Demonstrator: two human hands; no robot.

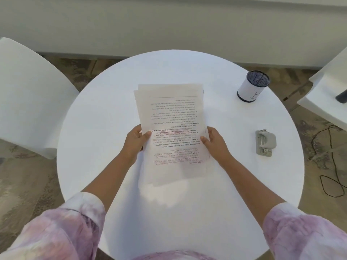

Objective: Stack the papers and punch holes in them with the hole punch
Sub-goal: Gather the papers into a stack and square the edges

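A loose stack of printed papers (170,117) with black text and red markings is held over the middle of the round white table (112,102); the sheets are slightly fanned at the far end. My left hand (135,141) grips the stack's left edge, thumb on top. My right hand (214,142) grips the right edge the same way. A grey hole punch (265,142) lies on the table to the right of my right hand, apart from the papers.
A white cylinder with a dark mesh top (253,86) stands at the table's far right. White chairs (28,94) sit to the left and at the right edge. A black cable (330,166) loops on the floor at right.
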